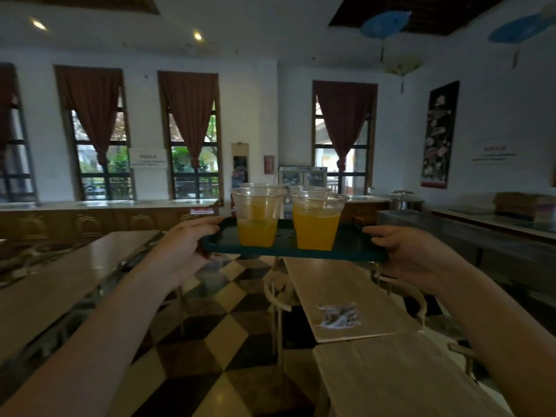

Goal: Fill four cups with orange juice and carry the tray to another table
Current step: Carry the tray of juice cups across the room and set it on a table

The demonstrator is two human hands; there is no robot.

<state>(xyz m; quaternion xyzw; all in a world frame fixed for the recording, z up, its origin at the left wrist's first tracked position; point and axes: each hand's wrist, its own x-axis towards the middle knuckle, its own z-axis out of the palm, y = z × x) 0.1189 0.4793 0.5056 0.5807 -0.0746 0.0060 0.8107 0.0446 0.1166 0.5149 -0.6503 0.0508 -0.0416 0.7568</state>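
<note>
So the dark green tray (288,252) is up in the air at about chest height, held out in front with both arms stretched forward. The left hand (183,248) grips the left short end, thumb on top of the rim and fingers curled under, and the right hand (412,254) does the same on the right short end, so the tray's long axis runs straight across between the two hands and each one is equally near its own end. On the tray the two front cups stand upright side by side, the left cup (257,218) and the right cup (316,222), both holding orange juice, the right one a bit fuller. Behind them I can make out the rims of two more cups, but not how full those are. I'd say the filling part is done and this is the carrying leg. The nearest landing spot looks like the long pale surface (340,296) just below and slightly right of the tray, with another surface (60,284) off to the left across the checkered floor (228,335). Whichever it is, the tray needs to stay level going down, since these cups have no lids and would slosh easily.
</note>
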